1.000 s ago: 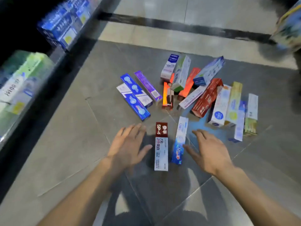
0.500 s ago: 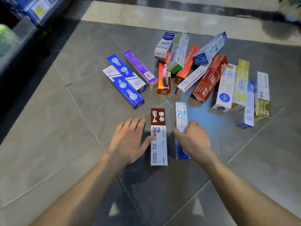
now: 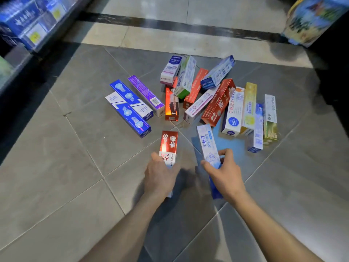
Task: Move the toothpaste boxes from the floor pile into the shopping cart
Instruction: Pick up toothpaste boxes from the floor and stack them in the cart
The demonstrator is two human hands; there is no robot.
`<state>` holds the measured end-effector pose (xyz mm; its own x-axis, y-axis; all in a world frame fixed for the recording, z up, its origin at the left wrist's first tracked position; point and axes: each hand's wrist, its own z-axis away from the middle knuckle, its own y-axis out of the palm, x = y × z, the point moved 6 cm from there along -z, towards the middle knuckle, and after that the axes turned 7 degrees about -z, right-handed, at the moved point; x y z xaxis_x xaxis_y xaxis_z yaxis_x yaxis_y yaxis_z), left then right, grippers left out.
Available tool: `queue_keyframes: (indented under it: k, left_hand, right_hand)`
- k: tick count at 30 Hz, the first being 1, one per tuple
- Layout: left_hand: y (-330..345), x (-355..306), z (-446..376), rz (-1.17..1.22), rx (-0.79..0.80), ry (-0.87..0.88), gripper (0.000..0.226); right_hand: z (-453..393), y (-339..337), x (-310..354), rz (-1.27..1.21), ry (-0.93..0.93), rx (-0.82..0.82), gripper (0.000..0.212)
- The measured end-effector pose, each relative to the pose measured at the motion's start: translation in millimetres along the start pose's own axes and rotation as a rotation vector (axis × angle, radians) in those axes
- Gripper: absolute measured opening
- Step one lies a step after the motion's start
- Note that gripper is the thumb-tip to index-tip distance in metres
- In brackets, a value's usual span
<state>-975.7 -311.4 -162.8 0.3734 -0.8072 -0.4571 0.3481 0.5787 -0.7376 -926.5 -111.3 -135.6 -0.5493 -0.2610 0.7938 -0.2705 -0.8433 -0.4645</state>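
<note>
Floor tiles (image 3: 56, 167) are looking plain grey, with a cream strip (image 3: 170, 38) and a black band (image 3: 170, 25) further back. The pile is showing loads of colour: a red and white box (image 3: 169, 143), a pale blue-white one (image 3: 206, 140), two royal blue boxes with white circles (image 3: 130, 108), a purple one (image 3: 145, 93), plus a yellow one (image 3: 250, 104).

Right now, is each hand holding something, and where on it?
Yes. The left hand grips the red and white box at its near end; the right hand grips the pale blue box around its near half.
</note>
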Motion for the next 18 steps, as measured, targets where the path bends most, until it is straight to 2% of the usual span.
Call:
queue_keyframes:
  k: [4,8,11,14,18]
  left_hand:
    - [-46.0,-27.6,38.4,0.243,0.057,0.073,0.043]
    - [-132.7,-79.4,107.3,0.459,0.075,0.063,0.04]
    - [-210.5,-132.1,177.3,0.532,0.161,0.07,0.056]
    - [-297.4,-191.4,257.8,0.542,0.202,0.075,0.065]
    - [-410.9,-272.3,366.5,0.613,0.213,0.075,0.051]
  right_hand:
    - [36.4,-38.7,30.6,-0.083,0.055,-0.022,0.04]
    - [91.8,-94.9,101.1,-0.176,0.08,-0.046,0.039]
    - [142.8,-149.0,184.1,-0.276,0.064,-0.016,0.046]
    - [200.5,-217.5,287.4,-0.442,0.047,0.026,0.031]
    - [288.1,-319.1,412.5,-0.652,0.053,-0.001,0.03]
